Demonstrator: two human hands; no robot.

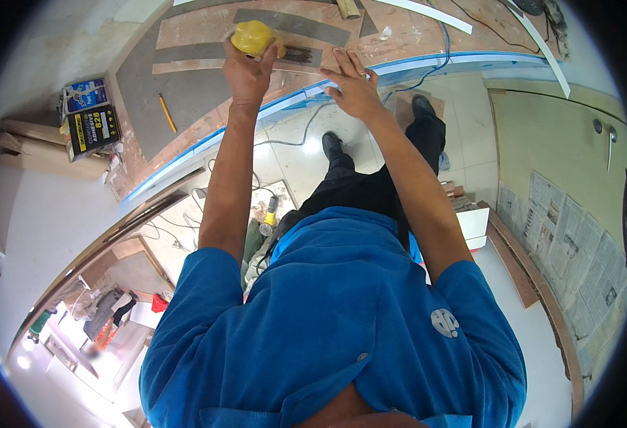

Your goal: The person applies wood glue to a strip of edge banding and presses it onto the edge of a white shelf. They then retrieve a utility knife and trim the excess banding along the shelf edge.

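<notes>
My left hand (pixel 249 77) is closed around a yellow, rounded, glossy thing (pixel 252 38), perhaps a plastic container; its exact kind is hard to make out. It is held over a wooden strip (pixel 206 62) with grey bands that lies on the board-topped work surface (pixel 142 160). Just right of the yellow thing, a dark brown wet-looking patch (pixel 299 55) marks the grey band. My right hand (pixel 355 87) rests with fingers stretched out at the strip's right end, near the surface's blue-edged front; nothing shows in it.
A yellow pencil (pixel 167 113) lies on the surface at the left. Beyond it are a black package (pixel 92 133) and a blue one (pixel 84 96). White strips (pixel 427 14) lie at the back right. A blue cable (pixel 447 43) runs over the front edge to the tiled floor.
</notes>
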